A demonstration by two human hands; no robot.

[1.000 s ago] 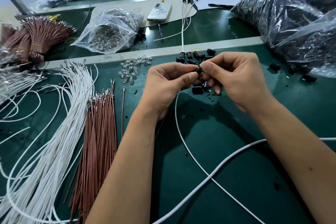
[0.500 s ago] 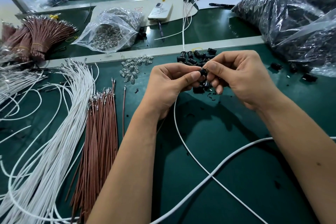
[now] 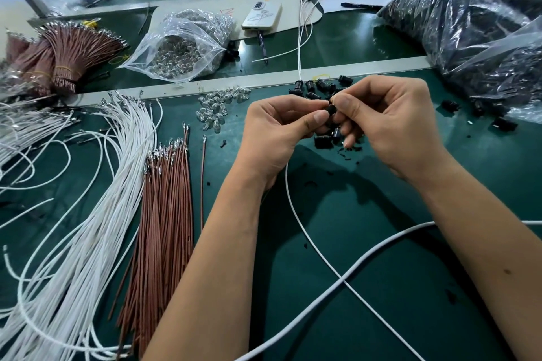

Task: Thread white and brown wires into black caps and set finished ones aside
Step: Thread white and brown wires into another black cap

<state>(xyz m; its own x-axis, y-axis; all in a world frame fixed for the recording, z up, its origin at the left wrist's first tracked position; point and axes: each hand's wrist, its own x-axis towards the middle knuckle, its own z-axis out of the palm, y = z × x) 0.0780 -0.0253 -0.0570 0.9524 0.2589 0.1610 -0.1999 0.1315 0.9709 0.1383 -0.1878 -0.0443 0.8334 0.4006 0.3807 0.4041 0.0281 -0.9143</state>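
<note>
Both hands (image 3: 337,123) pinch one black cap (image 3: 331,109) on a white wire (image 3: 311,239) — threading under way. A few finished ones (image 3: 302,29) lie far; wire heaps (image 3: 117,184) wait left

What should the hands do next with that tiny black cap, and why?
Probably keep feeding the white wire through the black cap. Both the left hand and the right hand pinch the cap between their fingertips, and the wire hangs down from under the left hand. No brown wire shows at the cap, so it does not look finished yet.
</note>
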